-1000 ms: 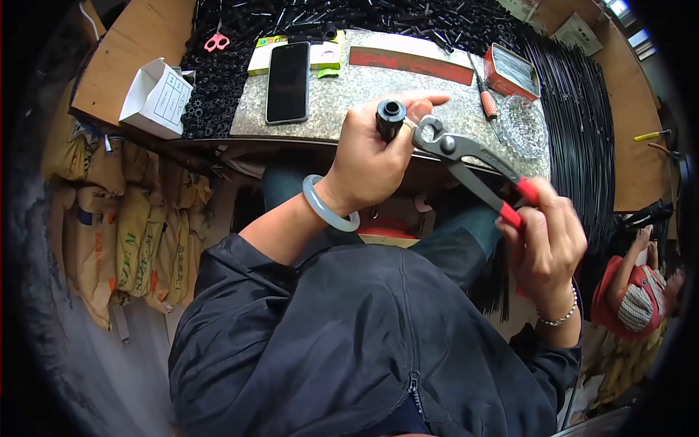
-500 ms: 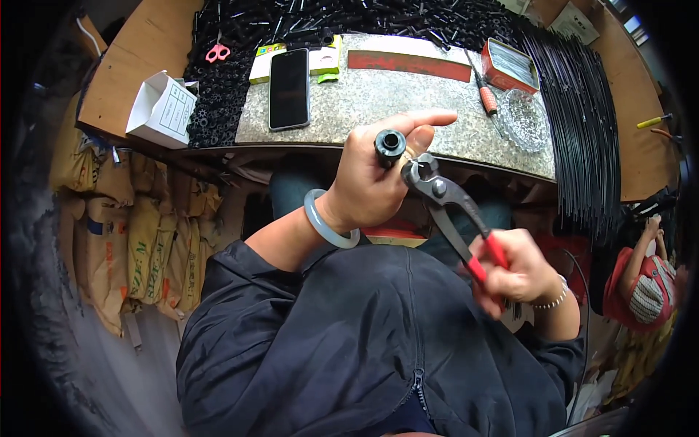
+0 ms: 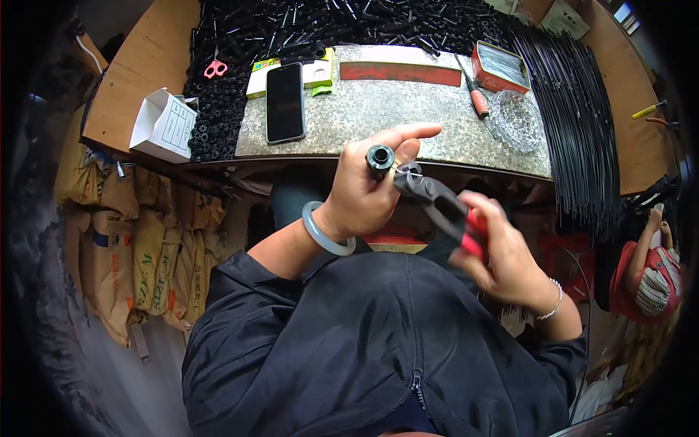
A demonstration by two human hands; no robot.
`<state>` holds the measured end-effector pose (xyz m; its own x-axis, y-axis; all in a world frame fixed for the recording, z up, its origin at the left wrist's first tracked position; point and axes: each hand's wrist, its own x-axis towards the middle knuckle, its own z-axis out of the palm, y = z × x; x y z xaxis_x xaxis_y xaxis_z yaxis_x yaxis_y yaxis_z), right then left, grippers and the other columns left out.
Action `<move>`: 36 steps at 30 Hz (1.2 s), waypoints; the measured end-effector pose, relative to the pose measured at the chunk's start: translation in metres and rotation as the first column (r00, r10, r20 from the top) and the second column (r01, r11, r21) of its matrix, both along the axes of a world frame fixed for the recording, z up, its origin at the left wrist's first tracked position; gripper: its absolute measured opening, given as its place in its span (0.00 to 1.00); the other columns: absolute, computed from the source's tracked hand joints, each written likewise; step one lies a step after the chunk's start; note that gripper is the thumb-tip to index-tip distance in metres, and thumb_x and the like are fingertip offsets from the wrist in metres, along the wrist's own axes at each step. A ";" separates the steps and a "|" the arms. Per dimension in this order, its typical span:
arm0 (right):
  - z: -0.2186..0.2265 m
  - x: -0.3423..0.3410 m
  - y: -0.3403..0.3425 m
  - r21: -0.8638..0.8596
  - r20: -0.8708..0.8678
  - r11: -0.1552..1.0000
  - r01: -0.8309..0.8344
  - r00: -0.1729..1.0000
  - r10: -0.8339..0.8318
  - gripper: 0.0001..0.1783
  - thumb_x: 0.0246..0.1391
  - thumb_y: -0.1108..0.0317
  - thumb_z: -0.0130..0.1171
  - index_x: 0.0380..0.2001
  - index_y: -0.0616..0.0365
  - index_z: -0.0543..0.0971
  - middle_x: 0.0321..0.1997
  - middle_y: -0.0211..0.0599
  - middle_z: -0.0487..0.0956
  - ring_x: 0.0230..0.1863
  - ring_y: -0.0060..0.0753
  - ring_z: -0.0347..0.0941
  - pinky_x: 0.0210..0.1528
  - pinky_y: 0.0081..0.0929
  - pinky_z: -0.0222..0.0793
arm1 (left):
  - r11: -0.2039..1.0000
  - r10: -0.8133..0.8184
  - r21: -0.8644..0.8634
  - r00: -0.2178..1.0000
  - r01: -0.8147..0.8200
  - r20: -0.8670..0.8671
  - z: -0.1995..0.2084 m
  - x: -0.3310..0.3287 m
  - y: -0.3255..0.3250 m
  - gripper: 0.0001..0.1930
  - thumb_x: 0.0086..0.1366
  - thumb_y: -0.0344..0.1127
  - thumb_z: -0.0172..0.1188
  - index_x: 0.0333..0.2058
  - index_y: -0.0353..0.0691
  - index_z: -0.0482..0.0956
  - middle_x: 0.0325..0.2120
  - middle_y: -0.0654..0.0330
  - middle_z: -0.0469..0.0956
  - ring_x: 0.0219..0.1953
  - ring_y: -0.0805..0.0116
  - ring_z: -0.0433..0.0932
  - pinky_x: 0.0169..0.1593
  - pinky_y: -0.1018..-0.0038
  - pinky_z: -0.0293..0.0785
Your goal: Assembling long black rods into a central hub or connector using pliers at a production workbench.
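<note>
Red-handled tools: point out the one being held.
The pliers, squeezed in the right hand with their nose at the black tube in the left hand. The screwdriver and pink scissors lie untouched.

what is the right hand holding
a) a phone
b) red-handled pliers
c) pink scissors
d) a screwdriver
b: the right hand grips red-handled pliers, whose head meets the small black cylindrical part held in the left hand.

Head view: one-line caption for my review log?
Left hand holds a black tube while right hand grips red-handled pliers at it.
</note>
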<state>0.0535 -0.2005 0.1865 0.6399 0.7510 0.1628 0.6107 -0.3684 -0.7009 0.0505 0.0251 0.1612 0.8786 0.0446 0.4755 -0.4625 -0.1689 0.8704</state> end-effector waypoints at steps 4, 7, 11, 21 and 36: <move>0.012 0.010 -0.014 0.033 -0.861 0.989 -0.142 0.499 0.100 0.29 0.43 0.78 0.66 0.49 0.67 0.67 0.23 0.41 0.75 0.18 0.31 0.73 0.20 0.25 0.69 | 0.993 -0.092 -0.095 0.981 0.077 -0.172 0.005 -0.005 -0.001 0.17 0.70 0.37 0.47 0.47 0.30 0.76 0.16 0.76 0.62 0.19 0.88 0.56 0.22 0.84 0.50; 0.005 0.016 -0.001 -0.011 -0.807 0.969 -0.247 0.574 0.137 0.35 0.43 0.73 0.68 0.53 0.63 0.62 0.23 0.35 0.75 0.23 0.26 0.75 0.25 0.22 0.68 | 0.995 -0.069 -0.080 0.989 0.058 -0.133 0.001 -0.002 -0.002 0.17 0.69 0.37 0.47 0.48 0.30 0.75 0.15 0.77 0.62 0.19 0.89 0.56 0.21 0.85 0.50; -0.004 0.012 -0.003 -0.061 -0.156 0.992 -0.112 0.983 0.102 0.37 0.50 0.77 0.55 0.64 0.59 0.55 0.35 0.39 0.72 0.31 0.30 0.69 0.38 0.26 0.68 | 0.995 -0.058 -0.090 0.985 0.043 -0.164 -0.002 -0.003 -0.002 0.17 0.69 0.37 0.48 0.49 0.31 0.75 0.16 0.76 0.63 0.19 0.89 0.57 0.22 0.86 0.51; 0.001 0.023 -0.003 0.051 -0.451 0.992 -0.113 0.884 0.124 0.19 0.63 0.64 0.45 0.53 0.63 0.68 0.26 0.30 0.72 0.24 0.19 0.65 0.30 0.19 0.66 | 1.000 0.007 0.016 0.996 -0.006 -0.088 -0.012 0.002 -0.004 0.16 0.69 0.36 0.48 0.48 0.32 0.75 0.18 0.74 0.69 0.20 0.89 0.59 0.22 0.86 0.53; -0.064 0.173 -0.057 -0.328 0.379 0.683 0.653 0.753 -0.538 0.09 0.48 0.64 0.55 0.34 0.52 0.78 0.34 0.46 0.79 0.38 0.48 0.76 0.39 0.42 0.71 | 0.992 0.031 -0.110 0.974 -0.057 -0.225 -0.010 0.005 -0.002 0.14 0.69 0.32 0.48 0.47 0.31 0.76 0.25 0.68 0.72 0.23 0.85 0.61 0.28 0.85 0.58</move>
